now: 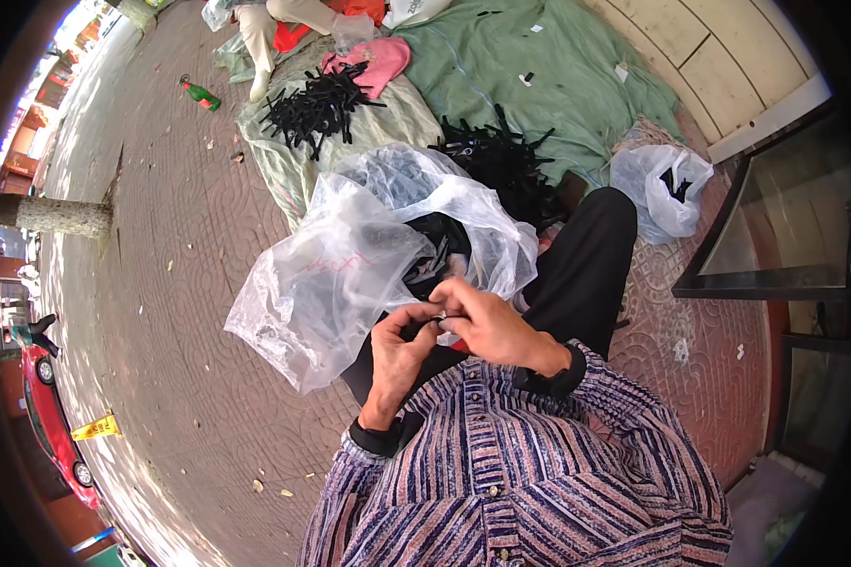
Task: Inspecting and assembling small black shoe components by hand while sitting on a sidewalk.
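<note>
My left hand [399, 352] and my right hand [494, 327] meet in front of my lap, fingertips pinched together. Between them is a small dark piece [434, 321], mostly covered by the fingers; it looks like one of the black strips, but its exact kind is hard to make out. Just beyond the hands, a large clear plastic bag [317, 269] lies with its mouth spread toward me. Black strips [437, 248] show inside that mouth.
Loose black strips lie in one pile [320, 106] on a pale green sheet [407, 111] and another [506, 165] by my knee. A white plastic bag [654, 194] stands right, near a dark metal frame [761, 282]. Far left are a green bottle [200, 94] and another person's leg [258, 47].
</note>
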`<action>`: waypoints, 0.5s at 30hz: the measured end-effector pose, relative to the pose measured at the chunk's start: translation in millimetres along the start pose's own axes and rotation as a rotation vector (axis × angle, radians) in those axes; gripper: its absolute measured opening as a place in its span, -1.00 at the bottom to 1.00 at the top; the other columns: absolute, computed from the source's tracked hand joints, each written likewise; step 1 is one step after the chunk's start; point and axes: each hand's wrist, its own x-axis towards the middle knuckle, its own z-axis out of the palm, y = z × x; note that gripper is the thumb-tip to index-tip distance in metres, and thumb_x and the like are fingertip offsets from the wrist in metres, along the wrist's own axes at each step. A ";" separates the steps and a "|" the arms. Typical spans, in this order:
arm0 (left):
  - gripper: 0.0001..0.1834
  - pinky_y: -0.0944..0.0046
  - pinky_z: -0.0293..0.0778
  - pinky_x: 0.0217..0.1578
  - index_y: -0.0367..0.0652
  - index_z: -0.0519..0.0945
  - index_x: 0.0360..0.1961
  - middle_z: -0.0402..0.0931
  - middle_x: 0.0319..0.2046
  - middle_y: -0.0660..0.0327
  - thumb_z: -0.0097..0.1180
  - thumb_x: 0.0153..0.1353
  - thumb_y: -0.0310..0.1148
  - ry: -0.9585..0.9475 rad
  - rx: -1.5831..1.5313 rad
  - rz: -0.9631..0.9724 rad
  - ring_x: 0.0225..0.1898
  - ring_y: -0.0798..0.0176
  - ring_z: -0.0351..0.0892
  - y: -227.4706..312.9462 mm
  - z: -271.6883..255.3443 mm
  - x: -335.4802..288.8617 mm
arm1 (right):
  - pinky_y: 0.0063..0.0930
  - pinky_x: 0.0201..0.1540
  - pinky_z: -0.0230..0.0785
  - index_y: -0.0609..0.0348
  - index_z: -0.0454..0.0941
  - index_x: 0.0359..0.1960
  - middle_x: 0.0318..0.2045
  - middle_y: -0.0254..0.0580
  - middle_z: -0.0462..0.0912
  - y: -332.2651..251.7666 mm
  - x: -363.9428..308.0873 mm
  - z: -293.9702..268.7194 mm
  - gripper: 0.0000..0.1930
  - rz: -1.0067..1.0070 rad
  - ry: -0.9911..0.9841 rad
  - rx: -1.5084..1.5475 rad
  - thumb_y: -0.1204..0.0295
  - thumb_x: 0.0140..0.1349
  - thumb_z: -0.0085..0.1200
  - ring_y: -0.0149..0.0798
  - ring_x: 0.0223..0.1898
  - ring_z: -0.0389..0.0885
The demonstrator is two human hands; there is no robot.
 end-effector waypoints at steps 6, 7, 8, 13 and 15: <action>-0.83 0.58 0.02 -0.75 -0.30 0.48 -0.31 0.41 -0.59 0.36 0.12 0.03 -0.59 -0.101 -0.348 -0.078 -0.74 0.59 0.15 -4.9 -11.2 0.6 | -0.71 -0.47 0.26 0.15 0.32 0.06 -0.47 -0.41 0.43 12.3 0.4 -0.2 -0.63 0.002 -0.146 0.473 0.61 0.17 -0.13 -0.58 -0.51 0.35; -0.85 0.58 0.02 -0.75 -0.29 0.47 -0.34 0.40 -0.59 0.37 0.12 0.03 -0.59 -0.100 -0.317 -0.047 -0.75 0.59 0.15 -3.5 -10.1 0.6 | -0.73 -0.48 0.25 0.17 0.33 0.04 -0.46 -0.40 0.44 9.9 0.2 -0.7 -0.65 0.043 -0.204 0.542 0.58 0.19 -0.13 -0.59 -0.50 0.36; -0.87 0.58 0.02 -0.75 -0.28 0.46 -0.37 0.39 -0.59 0.37 0.12 0.03 -0.60 -0.100 -0.286 -0.017 -0.75 0.59 0.15 -2.9 -9.3 0.5 | -0.74 -0.49 0.24 0.19 0.34 0.03 -0.46 -0.39 0.44 7.2 0.0 -1.5 -0.68 0.084 -0.261 0.610 0.54 0.22 -0.13 -0.59 -0.49 0.37; -0.88 0.59 0.04 -0.74 -0.27 0.46 -0.38 0.37 -0.60 0.39 0.09 0.02 -0.62 -0.085 -0.324 0.015 -0.74 0.60 0.17 -7.2 -7.6 0.3 | -0.75 -0.56 0.20 0.22 0.44 -0.18 -0.47 -0.39 0.49 5.0 3.2 -3.4 -0.82 0.242 -0.268 0.858 0.42 0.24 -0.08 -0.57 -0.54 0.42; -0.88 0.59 0.06 -0.73 -0.27 0.46 -0.38 0.36 -0.61 0.39 0.08 0.01 -0.63 -0.083 -0.316 0.010 -0.73 0.60 0.18 -8.2 -4.8 0.3 | -0.72 -0.65 0.15 0.19 0.49 -0.39 -0.48 -0.39 0.51 6.4 2.9 -3.7 -0.85 0.296 -0.207 0.893 0.36 0.18 0.02 -0.52 -0.61 0.44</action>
